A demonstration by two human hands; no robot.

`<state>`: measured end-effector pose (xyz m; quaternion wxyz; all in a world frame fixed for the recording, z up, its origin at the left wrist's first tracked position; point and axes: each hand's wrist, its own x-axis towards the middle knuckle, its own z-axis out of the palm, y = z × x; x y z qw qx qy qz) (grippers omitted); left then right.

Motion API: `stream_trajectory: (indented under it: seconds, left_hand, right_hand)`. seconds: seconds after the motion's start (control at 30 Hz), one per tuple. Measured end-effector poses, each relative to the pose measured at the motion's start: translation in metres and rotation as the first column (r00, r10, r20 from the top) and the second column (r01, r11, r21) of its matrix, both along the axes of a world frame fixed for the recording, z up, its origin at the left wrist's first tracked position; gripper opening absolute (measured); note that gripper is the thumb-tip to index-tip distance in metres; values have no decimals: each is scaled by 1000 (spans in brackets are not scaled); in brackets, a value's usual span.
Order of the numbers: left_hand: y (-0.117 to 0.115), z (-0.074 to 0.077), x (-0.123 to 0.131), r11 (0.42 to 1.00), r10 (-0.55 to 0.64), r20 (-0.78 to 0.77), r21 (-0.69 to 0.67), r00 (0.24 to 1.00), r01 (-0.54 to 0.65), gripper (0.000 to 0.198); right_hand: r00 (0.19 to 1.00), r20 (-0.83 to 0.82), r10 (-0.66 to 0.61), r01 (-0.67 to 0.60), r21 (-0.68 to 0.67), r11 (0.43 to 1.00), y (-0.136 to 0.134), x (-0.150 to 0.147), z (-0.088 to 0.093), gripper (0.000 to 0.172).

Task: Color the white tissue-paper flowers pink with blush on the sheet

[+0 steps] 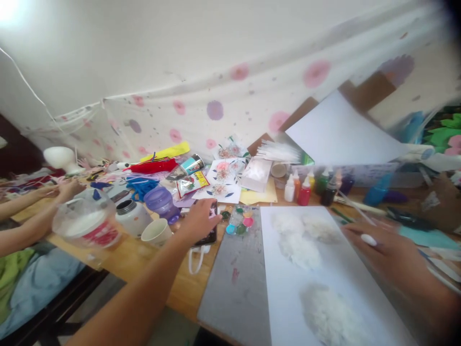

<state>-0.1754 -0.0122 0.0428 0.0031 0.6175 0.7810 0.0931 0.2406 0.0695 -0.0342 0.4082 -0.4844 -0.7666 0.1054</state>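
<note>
My left hand (200, 218) rests on a dark phone (210, 235) lying on the wooden table (158, 269), its fingers curled over the top of the phone. My right hand (382, 247) hovers at the right edge of a white sheet (324, 274) and pinches a small white object (369, 239), perhaps a cotton swab or piece of cotton. White fluffy cotton patches (298, 240) lie on the sheet. A paint palette (239, 221) with coloured wells sits between the two hands.
A grey mat (234, 283) lies under the sheet. Small paint bottles (306, 190) stand behind it. A paper cup (156, 233), a white jar (131, 216), a purple container (162, 202) and a plastic tub (86, 223) crowd the left. Another person's arms (32, 211) reach in at far left.
</note>
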Motion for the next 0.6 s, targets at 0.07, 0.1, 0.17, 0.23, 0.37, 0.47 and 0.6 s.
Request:
stream_trajectory:
  seconds: [0.07,0.1,0.17,0.23,0.37,0.47,0.6]
  left_hand:
    - [1,-5,12,1000,-1,-33,-5,999,1,59]
    - [2,-6,15,1000,2,-48,-16,999,-3,65]
    - [5,-9,16,999,8,-73,-47,997,-11,75]
    - [7,-12,12,997,6,-94,-77,996,-14,82]
    - [10,-12,-1,994,-8,-145,-112,989,-9,89]
    - [25,-4,-12,992,-36,-192,-122,981,13,85]
    - [69,7,-17,988,-75,-268,-151,961,35,70]
  right_hand:
    - [1000,5,3,-3,-4,1000,0,1,-1,33]
    - [1000,7,-5,5,-3,1000,1,1,-1,32]
    - [1000,11,-24,24,1,1000,1,2,0,30]
    - [1000,6,-26,26,6,1000,2,2,1,29]
    - [1000,-9,15,-15,23,1000,1,-1,5,34]
    - [999,16,33,-33,28,999,0,-3,6,28]
    - [997,40,61,-64,74,995,0,-3,5,26]
